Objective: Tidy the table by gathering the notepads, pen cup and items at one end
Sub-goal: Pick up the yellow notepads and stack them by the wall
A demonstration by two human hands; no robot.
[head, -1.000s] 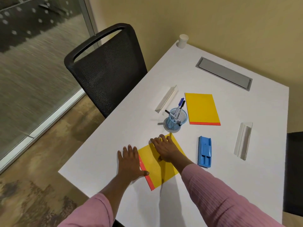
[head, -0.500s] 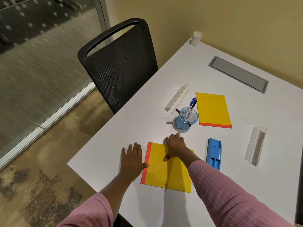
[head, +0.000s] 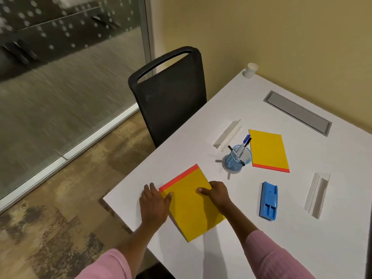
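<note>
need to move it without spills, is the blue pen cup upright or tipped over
Upright. The blue mesh pen cup stands on its round base on the white table, mouth facing up, with the pens leaning inside it.

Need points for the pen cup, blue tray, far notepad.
pen cup (head: 237, 160), head view, blue mesh wall
blue tray (head: 269, 200), head view, middle of its top
far notepad (head: 268, 150), head view, yellow cover

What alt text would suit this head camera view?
Both hands, left and right, press flat on a yellow notepad near a white table's corner. Beyond lie a blue pen cup, second notepad and blue tray.
</note>
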